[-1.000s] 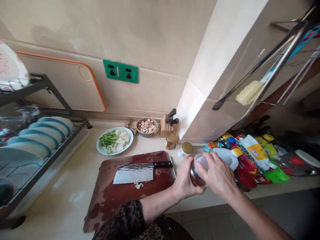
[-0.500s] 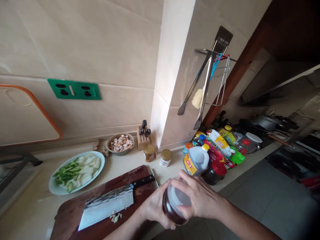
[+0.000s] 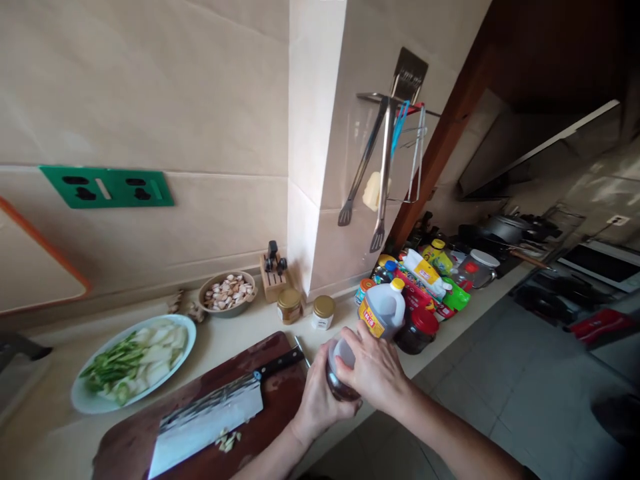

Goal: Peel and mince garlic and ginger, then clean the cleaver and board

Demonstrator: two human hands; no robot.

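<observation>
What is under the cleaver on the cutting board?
The cleaver rests on the wooden cutting board; directly beneath it is covered, unseen. Small pale chopped pieces, perhaps garlic, lie beside the blade.

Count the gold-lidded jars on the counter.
2. The first jar stands by the knife block; the second jar stands to its right, behind the cutting board. More may be hidden among the packets.

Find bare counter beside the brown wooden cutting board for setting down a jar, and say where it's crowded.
Bare cream countertop lies between the white plate, cutting board and gold-lidded jars. Crowded: around the white plastic jug.
</observation>
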